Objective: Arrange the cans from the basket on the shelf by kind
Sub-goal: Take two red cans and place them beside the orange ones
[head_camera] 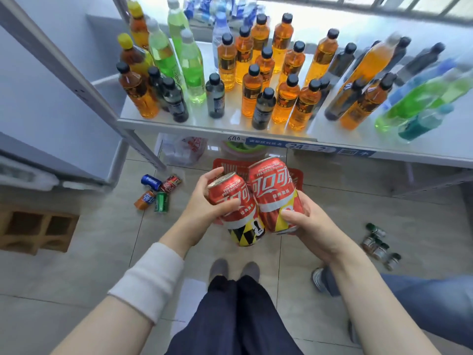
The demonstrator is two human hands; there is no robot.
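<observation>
holding left can (243,221) and right can (273,193) above the red basket (221,166) on the floor
left hand (202,201) fingers curled round the left can, right hand (312,221) fingers wrapped round the right can; both tilted, touching side by side, near the shelf (204,128) crowded with bottles (252,93); four floor cans (160,201) lying at left.

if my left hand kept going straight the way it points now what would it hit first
The right can, held by the right hand: the left hand points up and right at it, and the left can seems to touch it. Depth is unclear; the red basket lies beyond.
</observation>
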